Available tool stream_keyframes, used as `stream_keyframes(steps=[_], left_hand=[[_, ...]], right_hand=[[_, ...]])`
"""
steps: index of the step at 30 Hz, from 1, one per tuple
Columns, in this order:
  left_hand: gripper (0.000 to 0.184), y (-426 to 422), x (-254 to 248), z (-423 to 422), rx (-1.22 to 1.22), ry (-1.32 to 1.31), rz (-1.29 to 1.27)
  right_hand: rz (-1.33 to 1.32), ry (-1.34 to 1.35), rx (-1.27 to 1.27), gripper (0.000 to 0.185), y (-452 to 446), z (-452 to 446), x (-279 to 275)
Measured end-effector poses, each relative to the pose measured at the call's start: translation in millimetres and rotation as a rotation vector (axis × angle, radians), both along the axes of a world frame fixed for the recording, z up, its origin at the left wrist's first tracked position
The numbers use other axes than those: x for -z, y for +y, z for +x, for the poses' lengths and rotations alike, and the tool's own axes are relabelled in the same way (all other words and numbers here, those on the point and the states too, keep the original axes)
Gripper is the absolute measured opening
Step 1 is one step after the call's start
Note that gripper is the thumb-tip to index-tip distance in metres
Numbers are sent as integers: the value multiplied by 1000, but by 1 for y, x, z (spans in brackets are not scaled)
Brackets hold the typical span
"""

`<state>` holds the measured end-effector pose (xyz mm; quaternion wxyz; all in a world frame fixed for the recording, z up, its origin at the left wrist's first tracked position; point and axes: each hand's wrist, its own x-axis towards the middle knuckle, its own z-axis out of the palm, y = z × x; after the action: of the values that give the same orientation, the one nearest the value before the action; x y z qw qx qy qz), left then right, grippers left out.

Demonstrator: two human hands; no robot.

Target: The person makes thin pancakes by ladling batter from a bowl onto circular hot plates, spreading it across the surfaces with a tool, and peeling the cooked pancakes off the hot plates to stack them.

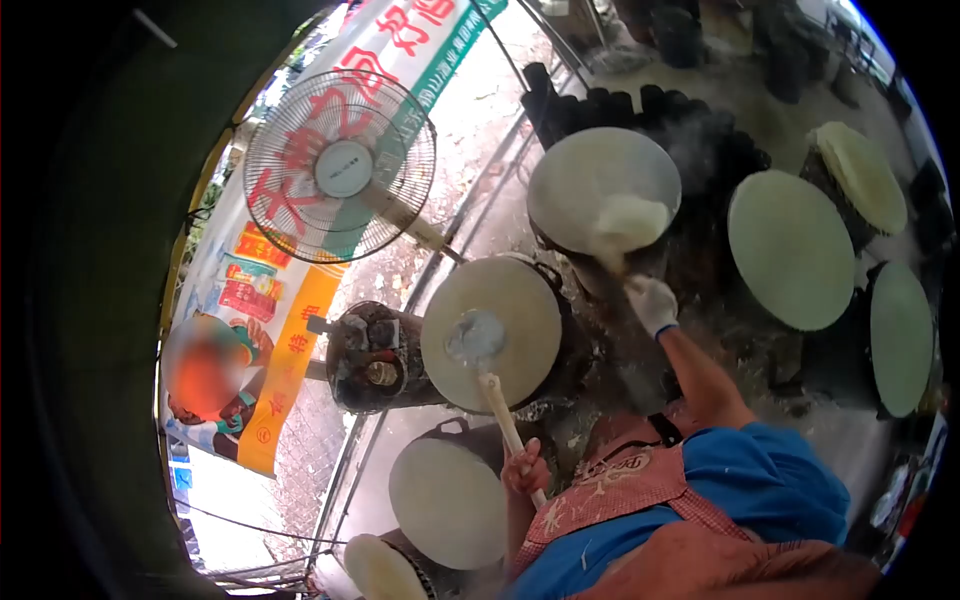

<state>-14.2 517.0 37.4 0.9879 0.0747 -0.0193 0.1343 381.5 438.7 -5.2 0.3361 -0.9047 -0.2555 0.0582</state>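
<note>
My left hand [524, 467], bare, is wrapped round the wooden handle of a long-handled ladle [505, 420]. Its metallic head dips into the pale contents of a large round pot [450, 295]. In a white glove, my right hand [652, 303] closes on the brownish handle of a second ladle [632, 222]. That ladle's whitish head, partly blurred, is over or in another big pot [570, 165] holding pale liquid. My fingers on this handle are not clear in detail. I wear a blue shirt and a red checked apron [625, 485].
A standing fan [343, 168] is at the left before a printed banner [285, 330]. A small burnt-looking stove [375, 355] adjoins the middle pot. More wide, pale-topped pots are at right [792, 250] and lower left [447, 503]. Dark cylinders [665, 100] are stacked behind; steam drifts nearby.
</note>
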Motion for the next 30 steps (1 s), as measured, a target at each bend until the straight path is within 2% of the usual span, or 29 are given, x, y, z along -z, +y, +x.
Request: stream_keyframes(steps=[1, 4, 5, 7, 9, 10, 11, 13, 16, 17, 19, 21, 23, 24, 25, 26, 27, 29, 30], left_hand=[[53, -6, -10, -1, -71, 78, -33], [64, -23, -48, 15, -262, 211, 33], [65, -23, -46, 13, -241, 194, 24], [65, -25, -56, 18, -223, 275, 94], [65, -27, -57, 31, -232, 339, 19], [65, -26, -56, 40, -240, 365, -13], [65, -21, -47, 44, -185, 353, -46], [65, -9, -18, 39, -108, 319, -89], [66, -1, -6, 49, -68, 232, -79], [65, -8, -28, 60, -98, 260, -60], [63, -11, -40, 75, -137, 365, -64], [61, -5, -45, 99, -99, 413, -198], [60, 6, -32, 110, -25, 343, -210], [60, 6, -32, 108, -11, 321, -182], [60, 5, -30, 108, 1, 291, -152], [61, 3, -26, 112, -15, 208, -196], [61, 7, -19, 113, -8, 244, -215], [57, 11, -5, 103, 8, 327, -231], [52, 9, -7, 104, -4, 352, -220]], right_hand=[[-83, 56, -117, 26, 4, -9, -17], [-124, -81, -32, 24, -48, 35, 7], [-183, -99, -5, 24, -63, 55, 11], [-58, -34, 105, 24, -67, 81, -6], [169, 17, 213, 24, -26, 76, -18], [114, -93, 144, 25, -6, 74, 13], [130, -181, 44, 25, 0, 53, 13], [-86, -42, -191, 24, -29, 33, 0], [-101, -177, 4, 23, -73, 97, 52], [-92, -176, 45, 23, -81, 125, 54], [173, -150, 256, 22, -43, 145, 9], [182, -207, 185, 21, -13, 137, 15], [-133, -330, -100, 23, -50, 84, 17], [-115, -140, -104, 22, -78, 66, 25], [-78, -117, -24, 21, -103, 63, 58], [-28, -40, 70, 23, -106, 94, 65], [15, 60, 160, 24, -106, 115, 67], [247, -60, 277, 29, -41, 184, 27], [257, 7, 248, 32, -14, 213, -8]])
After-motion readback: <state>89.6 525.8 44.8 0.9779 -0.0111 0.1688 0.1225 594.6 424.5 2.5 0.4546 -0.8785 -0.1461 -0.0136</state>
